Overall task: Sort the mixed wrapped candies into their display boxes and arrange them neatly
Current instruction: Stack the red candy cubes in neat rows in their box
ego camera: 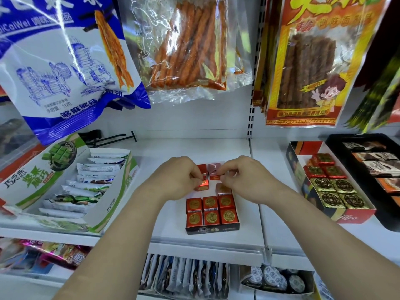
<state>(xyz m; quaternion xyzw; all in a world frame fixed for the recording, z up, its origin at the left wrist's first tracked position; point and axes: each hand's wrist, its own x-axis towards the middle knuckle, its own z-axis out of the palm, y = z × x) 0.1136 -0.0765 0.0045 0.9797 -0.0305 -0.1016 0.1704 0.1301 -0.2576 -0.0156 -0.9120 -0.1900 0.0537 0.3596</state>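
Note:
A small dark display box [213, 230] stands on the white shelf in the middle, with several red foil candies bearing gold medallions [211, 210] packed in two neat rows at its front. Behind them more red candies [224, 189] lie loose and tilted. My left hand [176, 178] pinches one red candy [202, 184] above the back of the box. My right hand [249, 179] pinches another red candy [215, 177] beside it. Both hands' fingers are curled.
A larger red box [355, 217] at the right holds red candies and gold-wrapped candies. A black tray [333, 140] of bars stands beyond it. A green-and-white box [101, 221] of wrapped bars sits at the left. Snack bags [300, 61] hang overhead.

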